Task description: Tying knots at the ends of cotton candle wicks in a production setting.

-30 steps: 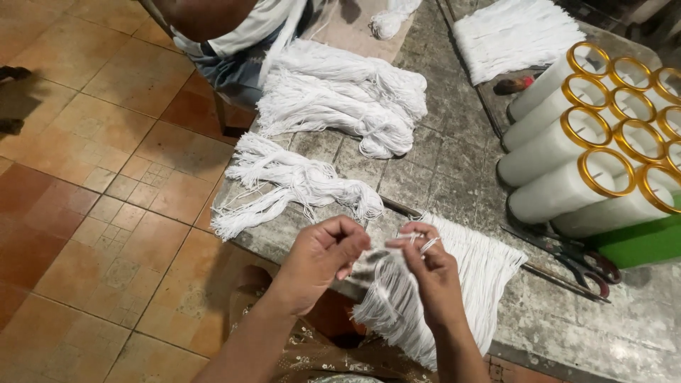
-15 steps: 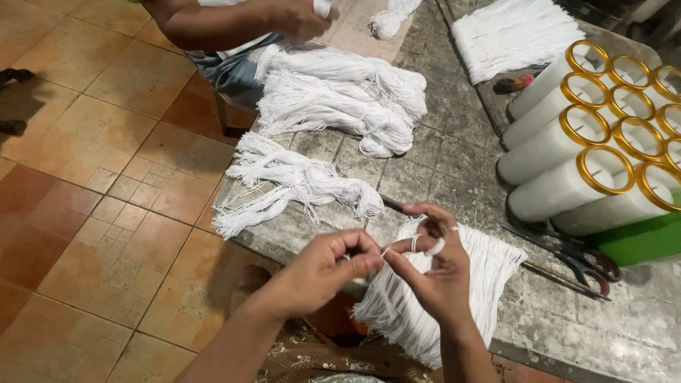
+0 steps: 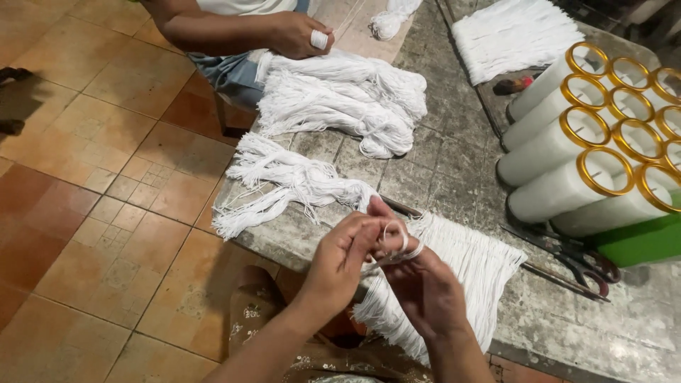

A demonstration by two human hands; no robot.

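Note:
My left hand [image 3: 345,257] and my right hand [image 3: 420,282] meet over the near edge of a grey stone table [image 3: 440,167]. Both pinch a thin white string [image 3: 399,241] that loops around my right fingers. Under my right hand lies a flat bundle of cut white strings [image 3: 464,266], hanging over the table edge. Another tangled white bundle [image 3: 298,181] lies just beyond my left hand.
Another person's hand [image 3: 298,34], a finger wrapped in white, rests on a big heap of white string [image 3: 340,92]. Tall white candles in gold-rimmed tubes [image 3: 574,142] lie at the right beside a green box [image 3: 638,241]. Scissors [image 3: 574,255] lie near them. More cut strings [image 3: 514,32] sit at the back.
My hands have drawn together and shifted slightly left, with the string now looped round my right fingers. The other person's hand has come down onto the string heap.

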